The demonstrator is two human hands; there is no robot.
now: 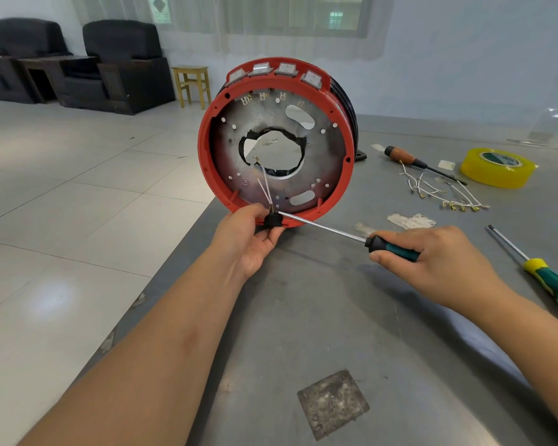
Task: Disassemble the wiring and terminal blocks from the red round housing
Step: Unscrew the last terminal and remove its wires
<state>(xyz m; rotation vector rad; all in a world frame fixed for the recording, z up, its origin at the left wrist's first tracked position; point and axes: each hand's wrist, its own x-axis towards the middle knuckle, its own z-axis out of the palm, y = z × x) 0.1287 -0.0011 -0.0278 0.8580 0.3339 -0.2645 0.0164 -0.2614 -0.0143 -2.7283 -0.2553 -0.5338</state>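
Observation:
The red round housing (207,162) stands on edge on the grey table, its open side toward me, with a metal plate (322,156) inside and several white sockets (285,69) along its top rim. My left hand (248,243) pinches a small black part (273,220) at the bottom rim. Two white wires (264,185) run up from that part toward the plate's centre hole. My right hand (438,262) grips a teal-handled screwdriver (397,249); its shaft tip meets the black part.
Loose white wires with brass terminals (445,194) lie to the right. Beyond them are a wooden-handled screwdriver (406,157) and a yellow tape roll (496,167). A green-yellow screwdriver (548,278) lies at far right. The table's left edge (181,243) runs diagonally by my left arm.

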